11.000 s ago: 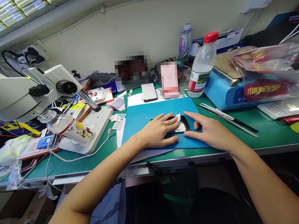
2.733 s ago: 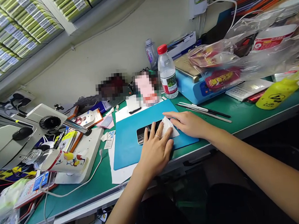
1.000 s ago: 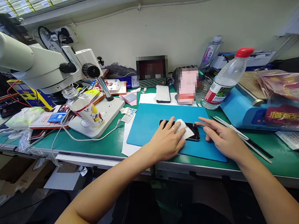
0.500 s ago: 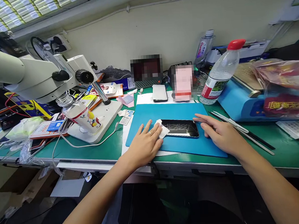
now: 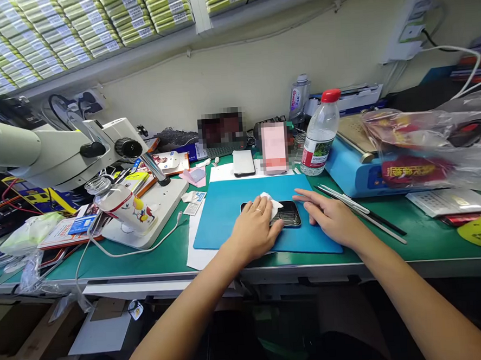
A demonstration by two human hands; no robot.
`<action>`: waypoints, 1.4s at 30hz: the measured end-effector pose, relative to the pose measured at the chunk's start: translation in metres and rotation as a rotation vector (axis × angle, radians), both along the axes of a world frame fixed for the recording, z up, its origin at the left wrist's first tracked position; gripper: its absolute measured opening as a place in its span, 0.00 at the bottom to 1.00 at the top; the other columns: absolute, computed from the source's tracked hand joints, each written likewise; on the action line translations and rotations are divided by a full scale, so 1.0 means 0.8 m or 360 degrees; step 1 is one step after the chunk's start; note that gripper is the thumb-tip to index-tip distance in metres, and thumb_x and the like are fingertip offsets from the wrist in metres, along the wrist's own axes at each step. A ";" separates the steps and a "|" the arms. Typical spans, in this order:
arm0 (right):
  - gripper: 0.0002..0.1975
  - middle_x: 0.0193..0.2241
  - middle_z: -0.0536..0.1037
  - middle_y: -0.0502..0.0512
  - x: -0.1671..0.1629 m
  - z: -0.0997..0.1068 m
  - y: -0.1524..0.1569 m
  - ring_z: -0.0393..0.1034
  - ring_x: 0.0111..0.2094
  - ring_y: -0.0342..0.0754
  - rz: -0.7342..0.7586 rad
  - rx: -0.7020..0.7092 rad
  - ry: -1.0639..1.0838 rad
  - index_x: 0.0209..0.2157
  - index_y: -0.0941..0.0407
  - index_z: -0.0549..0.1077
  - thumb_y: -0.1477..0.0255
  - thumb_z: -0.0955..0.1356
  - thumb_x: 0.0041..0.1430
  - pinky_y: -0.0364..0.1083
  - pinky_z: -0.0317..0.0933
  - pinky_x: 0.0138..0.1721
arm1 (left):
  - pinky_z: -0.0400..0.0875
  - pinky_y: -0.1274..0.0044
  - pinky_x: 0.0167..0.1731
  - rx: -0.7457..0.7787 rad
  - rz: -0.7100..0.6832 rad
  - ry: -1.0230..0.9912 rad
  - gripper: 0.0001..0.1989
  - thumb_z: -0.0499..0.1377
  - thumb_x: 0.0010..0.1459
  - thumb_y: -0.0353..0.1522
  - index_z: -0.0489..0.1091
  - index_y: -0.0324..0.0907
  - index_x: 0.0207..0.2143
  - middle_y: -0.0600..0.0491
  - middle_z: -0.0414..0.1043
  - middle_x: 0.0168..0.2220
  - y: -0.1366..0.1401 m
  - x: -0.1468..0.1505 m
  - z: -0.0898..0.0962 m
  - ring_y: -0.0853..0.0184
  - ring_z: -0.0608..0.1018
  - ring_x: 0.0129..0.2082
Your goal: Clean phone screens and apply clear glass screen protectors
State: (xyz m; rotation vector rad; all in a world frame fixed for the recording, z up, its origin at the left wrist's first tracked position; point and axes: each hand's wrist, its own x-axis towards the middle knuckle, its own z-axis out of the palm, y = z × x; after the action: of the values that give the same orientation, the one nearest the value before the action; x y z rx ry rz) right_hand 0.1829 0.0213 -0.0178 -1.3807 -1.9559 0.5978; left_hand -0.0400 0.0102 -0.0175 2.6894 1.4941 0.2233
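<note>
A dark smartphone (image 5: 292, 215) lies flat on a blue mat (image 5: 216, 211), its glossy face up. My left hand (image 5: 254, 228), with a ring on one finger, covers much of it. Under those fingers a white wipe (image 5: 274, 205) is held down against the glass. My right hand (image 5: 328, 218) hovers or rests by the mat's right side, just off the phone's right end. Its index finger and thumb are stretched out and apart, with nothing between them. The phone's left part is mostly hidden.
On the left stand a microscope (image 5: 59, 150) and a glass jar (image 5: 122, 211). Behind the mat are a white-backed device (image 5: 243, 162) and a blurred pink item (image 5: 274, 148). Right of it stand a red-capped bottle (image 5: 321, 137), tweezers (image 5: 343, 195) and a blue machine (image 5: 345, 165).
My left hand has slid the wipe rightward along the phone, covering more of its screen. The right hand keeps its place by the phone's end. The head view has turned right and tilted up slightly.
</note>
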 end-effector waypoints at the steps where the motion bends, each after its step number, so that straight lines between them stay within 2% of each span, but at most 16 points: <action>1: 0.23 0.46 0.85 0.58 0.001 -0.001 0.000 0.75 0.22 0.45 -0.0003 -0.0004 0.0020 0.60 0.55 0.71 0.66 0.60 0.68 0.48 0.72 0.31 | 0.53 0.63 0.69 0.0007 -0.0016 -0.0013 0.33 0.44 0.74 0.45 0.55 0.28 0.69 0.37 0.53 0.71 -0.001 0.011 0.000 0.53 0.56 0.72; 6: 0.23 0.51 0.83 0.60 0.004 -0.006 0.003 0.74 0.23 0.46 -0.0004 -0.0074 0.0143 0.60 0.53 0.71 0.66 0.61 0.67 0.50 0.74 0.31 | 0.52 0.62 0.69 0.0041 -0.0109 -0.0069 0.37 0.43 0.73 0.48 0.54 0.26 0.69 0.35 0.52 0.71 -0.010 0.051 -0.002 0.51 0.55 0.72; 10: 0.23 0.51 0.83 0.61 0.004 -0.007 0.003 0.74 0.23 0.46 -0.0015 -0.0084 0.0173 0.61 0.53 0.71 0.65 0.62 0.67 0.51 0.74 0.31 | 0.53 0.62 0.69 0.0095 -0.0157 -0.0090 0.36 0.42 0.73 0.48 0.55 0.27 0.69 0.35 0.52 0.71 -0.024 0.050 -0.006 0.51 0.56 0.72; 15: 0.24 0.52 0.82 0.64 0.003 -0.004 0.002 0.74 0.23 0.45 0.0004 -0.0058 0.0116 0.62 0.56 0.70 0.65 0.61 0.68 0.50 0.74 0.30 | 0.53 0.61 0.70 0.0081 -0.0179 -0.0116 0.34 0.42 0.74 0.47 0.55 0.32 0.70 0.41 0.52 0.72 -0.043 0.017 -0.007 0.53 0.55 0.72; 22: 0.25 0.53 0.81 0.62 0.001 -0.002 0.001 0.74 0.23 0.46 -0.0012 -0.0105 0.0030 0.63 0.56 0.69 0.63 0.62 0.68 0.50 0.73 0.29 | 0.52 0.56 0.70 -0.0014 0.0101 0.0014 0.30 0.41 0.75 0.44 0.58 0.34 0.69 0.44 0.54 0.71 -0.049 -0.049 0.002 0.53 0.53 0.73; 27: 0.25 0.52 0.82 0.60 0.001 0.000 0.000 0.75 0.24 0.45 -0.0009 -0.0117 0.0010 0.62 0.56 0.69 0.64 0.61 0.68 0.49 0.72 0.31 | 0.53 0.55 0.68 -0.0032 0.0191 0.0075 0.29 0.43 0.75 0.42 0.58 0.32 0.68 0.42 0.55 0.71 -0.036 -0.062 0.006 0.49 0.53 0.73; 31: 0.24 0.53 0.82 0.61 0.003 0.001 -0.001 0.75 0.24 0.45 0.0005 -0.0135 0.0048 0.62 0.55 0.69 0.65 0.61 0.68 0.48 0.72 0.30 | 0.56 0.55 0.67 0.0012 0.0157 0.0060 0.27 0.44 0.75 0.40 0.60 0.33 0.67 0.41 0.58 0.70 -0.014 -0.037 0.008 0.48 0.56 0.72; 35: 0.25 0.55 0.80 0.65 0.006 -0.004 0.001 0.73 0.24 0.45 0.0026 -0.0187 0.0182 0.63 0.56 0.67 0.64 0.61 0.68 0.50 0.73 0.31 | 0.58 0.57 0.66 0.0044 -0.0035 0.0075 0.26 0.43 0.74 0.37 0.62 0.31 0.66 0.40 0.59 0.69 -0.002 0.015 0.017 0.47 0.60 0.70; 39: 0.26 0.54 0.80 0.65 0.009 -0.011 0.007 0.72 0.23 0.44 0.0025 -0.0223 0.0319 0.62 0.56 0.68 0.62 0.63 0.65 0.51 0.73 0.31 | 0.56 0.57 0.67 0.0111 -0.0081 0.0108 0.28 0.42 0.74 0.37 0.62 0.26 0.65 0.37 0.60 0.68 -0.015 0.061 0.021 0.46 0.60 0.70; 42: 0.25 0.52 0.81 0.63 0.009 -0.014 0.008 0.72 0.23 0.45 0.0003 -0.0223 0.0323 0.60 0.55 0.71 0.61 0.64 0.64 0.52 0.74 0.32 | 0.56 0.58 0.67 0.0203 -0.0091 0.0088 0.28 0.42 0.74 0.38 0.63 0.26 0.65 0.37 0.63 0.66 -0.036 0.068 0.015 0.47 0.61 0.69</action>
State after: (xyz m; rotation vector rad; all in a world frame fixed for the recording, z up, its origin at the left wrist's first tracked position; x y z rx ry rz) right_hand 0.1898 0.0278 -0.0288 -1.3447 -1.7821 0.8552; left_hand 0.0140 -0.0184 -0.0052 2.8558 1.4629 0.2513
